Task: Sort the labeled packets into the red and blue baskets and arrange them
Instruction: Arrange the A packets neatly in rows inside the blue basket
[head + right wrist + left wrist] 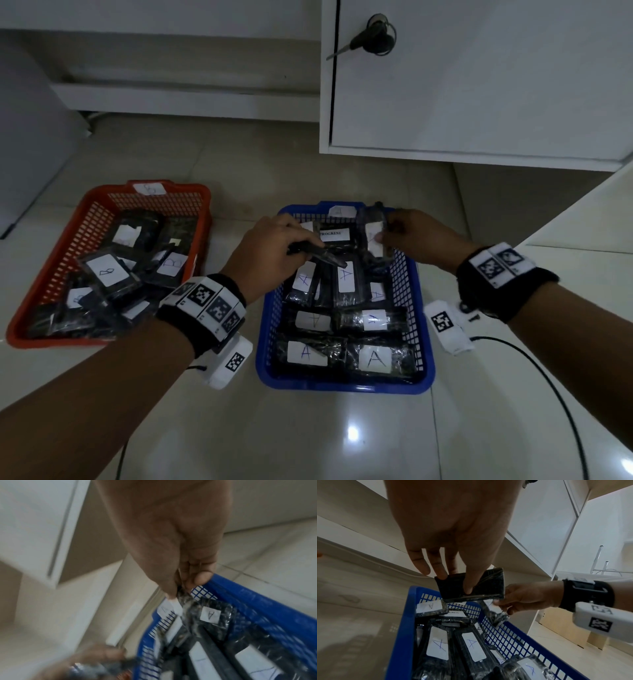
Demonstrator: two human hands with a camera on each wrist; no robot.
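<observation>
Glossy pale floor tiles (pixel 342 428) lie under your forearms, with a white cabinet (pixel 479 85) beyond your fingertips, a key (pixel 359 39) hanging in the lock of its door. Your left hand (pixel 270 253) hovers over the far end of the blue basket (pixel 346 383), thumb and fingers pinching a dark packet (pixel 471 584) by its flat faces; the left wrist view shows its plain black back tilted above the basket's far wall. Your right hand (pixel 421 240) is level with the left and just apart from it, pinching the top edge of a second packet (pixel 373 236) so that it hangs upright over the basket's far right corner, its white label (pixel 374 240) turned toward you; the letter on it is too blurred to read. Below both hands the blue basket holds many black packets in clear wrap, each with a white label marked A (pixel 375 358), lying in rough rows, and one label near your left fingertips reads PROGRESS (pixel 330 233). Well out beyond your left wrist sits the red basket (pixel 41 308), piled loosely with packets labelled B (pixel 106 270). Each wrist carries a black band (pixel 507 284) with printed square markers, and a black cable (pixel 555 394) trails across the tiles under your right forearm.
</observation>
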